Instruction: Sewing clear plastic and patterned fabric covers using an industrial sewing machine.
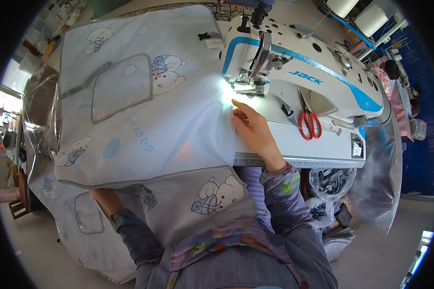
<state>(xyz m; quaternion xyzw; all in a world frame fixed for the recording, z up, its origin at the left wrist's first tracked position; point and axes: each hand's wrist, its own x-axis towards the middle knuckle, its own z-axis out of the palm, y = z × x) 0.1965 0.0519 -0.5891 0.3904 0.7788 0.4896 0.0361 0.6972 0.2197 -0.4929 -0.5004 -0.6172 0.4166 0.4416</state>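
A large light-grey fabric piece (178, 130) printed with cartoon bears spreads over the left of the sewing machine (304, 62). Its right edge runs up to the lit needle area (241, 90). My right hand (255, 132) lies by that edge, just on the near side of the presser foot (248, 91). Its index finger and thumb are stretched out and apart, touching the cloth's border. My left forearm (108, 201) goes under the fabric's near edge, and the cloth hides the hand and its fingers. A grey-bordered pocket (123, 89) with a strap is on the fabric.
Red-handled scissors (309, 124) and thread snips (288, 111) lie on the machine bed, right of my hand. A ruler strip (299, 164) lines the table's front edge. More printed fabric (212, 197) hangs over my lap. Thread cones (371, 21) stand at the back right.
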